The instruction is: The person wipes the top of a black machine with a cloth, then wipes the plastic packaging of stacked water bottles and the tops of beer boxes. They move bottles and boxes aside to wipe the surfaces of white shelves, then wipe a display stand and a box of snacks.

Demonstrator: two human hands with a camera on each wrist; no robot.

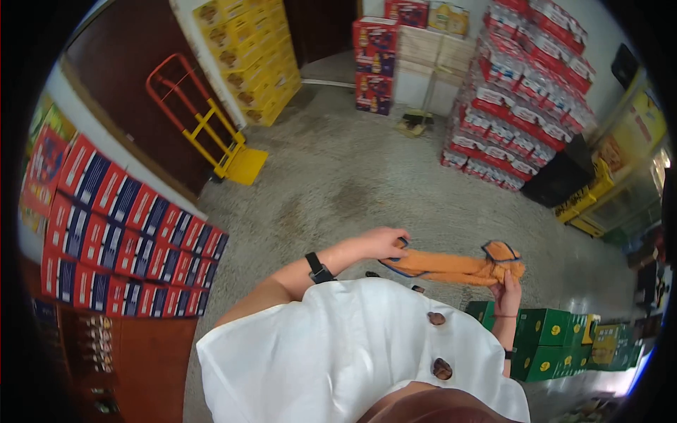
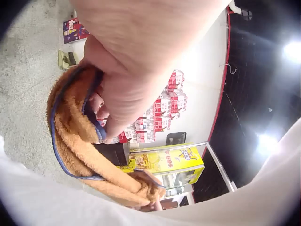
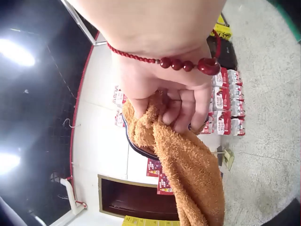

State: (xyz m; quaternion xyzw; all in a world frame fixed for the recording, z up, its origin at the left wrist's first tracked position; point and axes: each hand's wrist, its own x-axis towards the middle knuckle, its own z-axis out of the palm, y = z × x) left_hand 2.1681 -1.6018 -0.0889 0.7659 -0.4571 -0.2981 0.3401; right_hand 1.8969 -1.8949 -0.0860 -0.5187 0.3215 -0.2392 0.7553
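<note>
An orange terry towel [image 1: 451,266] with dark blue edging stretches between my two hands in front of my body, bunched lengthwise into a loose strip. My left hand [image 1: 384,243] grips one end; in the left wrist view the towel [image 2: 70,127] folds over at the fingers and its blue border shows. At the other end my right hand [image 1: 506,290] pinches the cloth. Seen from the right wrist, the fingers of that hand [image 3: 160,87] curl into the gathered towel [image 3: 193,174], which hangs away in a twisted length.
Stacked red-and-blue cartons [image 1: 127,240] stand at the left, near a red and yellow hand truck [image 1: 211,134]. Packs of red-labelled bottles [image 1: 518,99] rise at the right back, with a broom and dustpan [image 1: 416,121] beside them. Green boxes [image 1: 546,338] sit at lower right on the concrete floor [image 1: 331,162].
</note>
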